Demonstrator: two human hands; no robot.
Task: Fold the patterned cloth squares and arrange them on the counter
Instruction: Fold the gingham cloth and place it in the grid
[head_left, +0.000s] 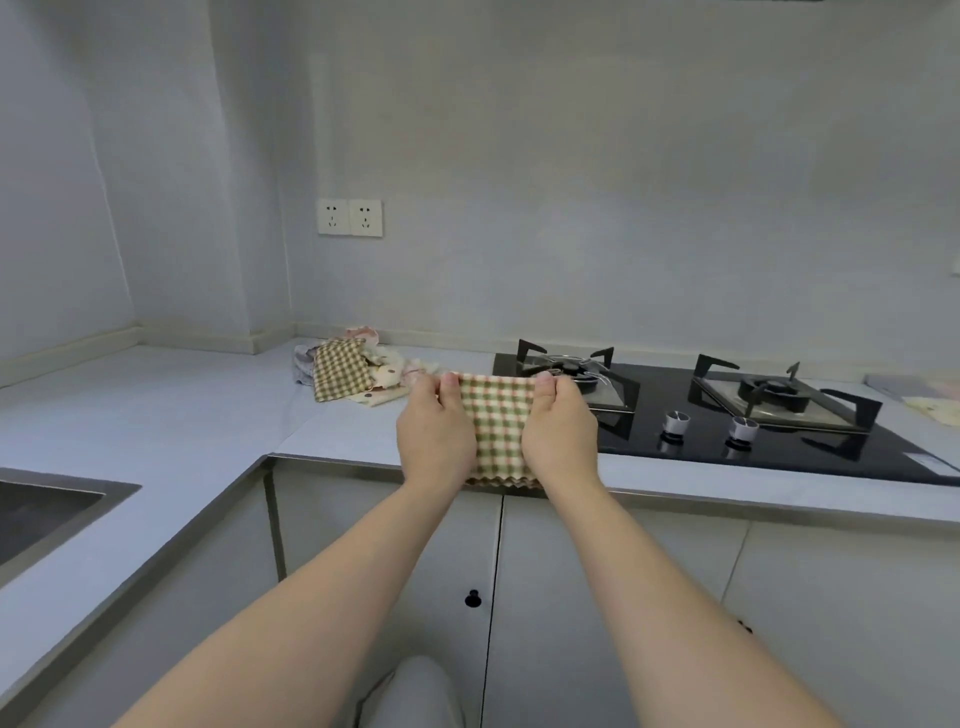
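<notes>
A green, pink and cream checked cloth square (496, 426) hangs in the air above the counter's front edge, its zigzag lower edge at the bottom. My left hand (434, 431) pinches its upper left corner and my right hand (558, 431) pinches its upper right corner, thumbs on the near side. A pile of several loose patterned cloths (353, 374), with another checked one on top, lies on the counter (182, 410) behind and to the left of my hands.
A black gas hob (727, 415) with two burners and two knobs lies to the right. A sink (41, 514) is set in the counter at the left. Folded pale cloths (924, 395) lie at the far right. Cabinet doors stand below.
</notes>
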